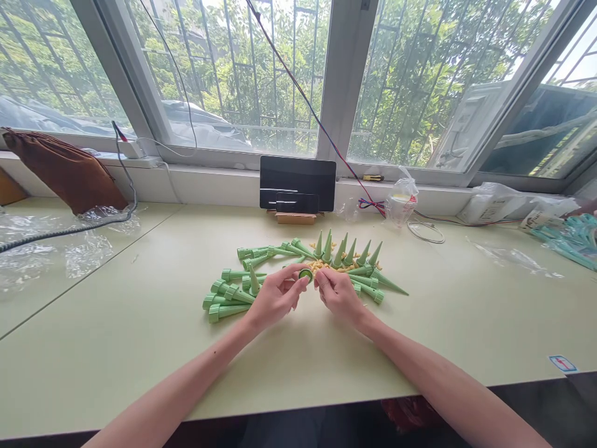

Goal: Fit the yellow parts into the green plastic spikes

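My left hand (pixel 276 297) grips a round green cap (pixel 305 274) between thumb and fingers, its hollow side turned partly toward me. Just to its right, the fingers of my right hand (pixel 340 297) are pinched together; whatever they hold is hidden. Behind both hands lies a pile of small yellow pieces (pixel 319 266). Several green cones (pixel 339 254) stand point up around that pile. Capped green spikes (pixel 228 300) lie in a group left of my left hand, and more green spikes (pixel 368 283) lie beside my right hand.
A dark tablet (pixel 298 174) with a phone before it leans on a cardboard stand (pixel 296 218) near the window. A bagged cup (pixel 402 202) stands to its right. Clear plastic wrap (pixel 88 252), a black cable (pixel 69 231) and a brown bag (pixel 69 171) are at the left.
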The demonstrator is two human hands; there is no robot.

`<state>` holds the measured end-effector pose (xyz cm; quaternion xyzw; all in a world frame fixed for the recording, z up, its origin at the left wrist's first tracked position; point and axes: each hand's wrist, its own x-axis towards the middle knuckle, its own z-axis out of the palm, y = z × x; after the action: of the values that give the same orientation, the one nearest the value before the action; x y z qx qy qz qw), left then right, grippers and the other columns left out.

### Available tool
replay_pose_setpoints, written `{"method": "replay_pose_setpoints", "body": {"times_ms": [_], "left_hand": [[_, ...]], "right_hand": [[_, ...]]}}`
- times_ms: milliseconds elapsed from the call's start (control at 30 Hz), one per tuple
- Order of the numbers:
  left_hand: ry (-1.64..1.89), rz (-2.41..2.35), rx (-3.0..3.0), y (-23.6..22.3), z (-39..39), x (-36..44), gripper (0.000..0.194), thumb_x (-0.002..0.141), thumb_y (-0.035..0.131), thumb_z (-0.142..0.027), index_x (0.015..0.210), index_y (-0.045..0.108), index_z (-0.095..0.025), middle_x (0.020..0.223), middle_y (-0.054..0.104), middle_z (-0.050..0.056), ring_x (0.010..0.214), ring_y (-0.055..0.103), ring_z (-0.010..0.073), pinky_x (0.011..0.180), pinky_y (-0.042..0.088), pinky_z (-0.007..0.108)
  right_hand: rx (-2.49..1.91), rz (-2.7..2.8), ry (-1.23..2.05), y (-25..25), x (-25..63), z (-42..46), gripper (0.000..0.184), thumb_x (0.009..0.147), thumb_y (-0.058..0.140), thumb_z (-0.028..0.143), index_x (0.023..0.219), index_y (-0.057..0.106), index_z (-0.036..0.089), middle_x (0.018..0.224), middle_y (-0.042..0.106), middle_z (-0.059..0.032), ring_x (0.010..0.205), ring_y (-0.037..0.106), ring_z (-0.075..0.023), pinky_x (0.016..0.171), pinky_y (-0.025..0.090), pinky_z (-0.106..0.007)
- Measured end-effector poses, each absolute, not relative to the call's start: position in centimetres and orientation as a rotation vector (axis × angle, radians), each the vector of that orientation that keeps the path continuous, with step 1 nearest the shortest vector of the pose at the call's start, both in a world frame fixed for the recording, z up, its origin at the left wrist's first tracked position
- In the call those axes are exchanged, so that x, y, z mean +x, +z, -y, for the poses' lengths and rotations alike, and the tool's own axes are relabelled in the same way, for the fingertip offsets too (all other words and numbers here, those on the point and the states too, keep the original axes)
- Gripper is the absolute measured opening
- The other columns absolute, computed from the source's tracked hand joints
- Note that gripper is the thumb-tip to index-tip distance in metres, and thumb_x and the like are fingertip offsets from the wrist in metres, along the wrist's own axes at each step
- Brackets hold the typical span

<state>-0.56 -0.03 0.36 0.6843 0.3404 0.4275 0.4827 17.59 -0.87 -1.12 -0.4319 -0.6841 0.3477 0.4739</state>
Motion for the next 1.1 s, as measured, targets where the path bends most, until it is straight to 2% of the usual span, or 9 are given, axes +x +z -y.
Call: {"method": "replay_pose_setpoints", "body": {"times_ms": [133,233,400,500,567,733,900,1100], "left_hand": [[0.994,-0.872,1.755,0.6,0.1,-0.5,0.036,0.092,0.059,-0.042,0.120,0.065,-0.020,0.056,0.052,-0.004,0.044,0.047,0.0088,0.042,0.042,0.021],[0.965,-0.879,1.770,0.5,0.0,-0.4,0.036,0.093,0.056,-0.042,0.119,0.065,-0.020,0.058,0.054,-0.003,0.048,0.052,0.0102,0.041,0.043,0.020],[1.010,-0.852,1.621,0.8,-0.1,-0.1,0.046,0.090,0.058,-0.050,0.125,0.055,-0.021,0.076,0.061,0.000,0.048,0.057,0.0102,0.038,0.045,0.021],[1.023,-0.882,1.508,1.1,-0.3,-0.1,0.049,0.091,0.055,-0.055,0.125,0.049,-0.020,0.068,0.060,-0.003,0.044,0.055,0.0100,0.039,0.045,0.021],[0.997,-0.901,1.472,1.1,-0.4,-0.1,0.044,0.090,0.056,-0.055,0.115,0.051,-0.019,0.063,0.058,-0.005,0.042,0.053,0.0091,0.039,0.043,0.020],[0.949,-0.894,1.532,0.8,-0.3,-0.1,0.034,0.088,0.061,-0.051,0.087,0.056,-0.017,0.068,0.058,-0.003,0.041,0.051,0.0067,0.039,0.040,0.019],[1.003,-0.861,1.613,0.4,-0.4,-0.2,0.028,0.088,0.064,-0.046,0.090,0.060,-0.018,0.075,0.060,-0.002,0.042,0.051,0.0060,0.039,0.041,0.020],[1.021,-0.918,1.699,0.0,-0.7,-0.5,0.030,0.088,0.064,-0.045,0.098,0.068,-0.017,0.062,0.058,-0.002,0.047,0.053,0.0095,0.040,0.045,0.020]], "right_hand": [[-1.006,1.521,1.126,-0.6,17.6,0.8,0.046,0.095,0.046,0.058,0.067,0.045,0.022,0.043,0.031,0.0083,0.036,0.032,-0.0096,0.040,0.027,-0.025],[-0.973,1.460,1.219,-0.4,17.5,0.8,0.046,0.092,0.049,0.059,0.065,0.045,0.022,0.044,0.027,0.0093,0.034,0.030,-0.0086,0.038,0.024,-0.024],[-0.984,1.452,1.154,-0.8,17.4,0.6,0.045,0.095,0.047,0.057,0.068,0.047,0.021,0.043,0.029,0.0091,0.034,0.032,-0.0089,0.039,0.026,-0.024],[-1.017,1.504,1.044,-1.1,17.4,0.5,0.043,0.096,0.045,0.055,0.070,0.049,0.021,0.044,0.033,0.0080,0.037,0.033,-0.0096,0.041,0.028,-0.025],[-1.046,1.573,0.930,-1.3,17.5,0.6,0.041,0.098,0.045,0.052,0.073,0.051,0.021,0.047,0.035,0.0069,0.040,0.034,-0.0104,0.043,0.029,-0.025],[-1.051,1.715,0.730,-1.5,17.5,0.7,0.035,0.099,0.044,0.045,0.073,0.050,0.021,0.056,0.043,0.0031,0.050,0.037,-0.0124,0.049,0.033,-0.026],[-1.048,1.718,0.745,-1.6,17.5,0.7,0.034,0.099,0.044,0.042,0.072,0.050,0.021,0.055,0.042,0.0034,0.049,0.037,-0.0121,0.049,0.032,-0.026],[-1.068,1.676,0.880,-1.3,17.4,0.8,0.043,0.100,0.040,0.047,0.068,0.049,0.020,0.046,0.040,0.0053,0.043,0.036,-0.0108,0.048,0.033,-0.025]]}}
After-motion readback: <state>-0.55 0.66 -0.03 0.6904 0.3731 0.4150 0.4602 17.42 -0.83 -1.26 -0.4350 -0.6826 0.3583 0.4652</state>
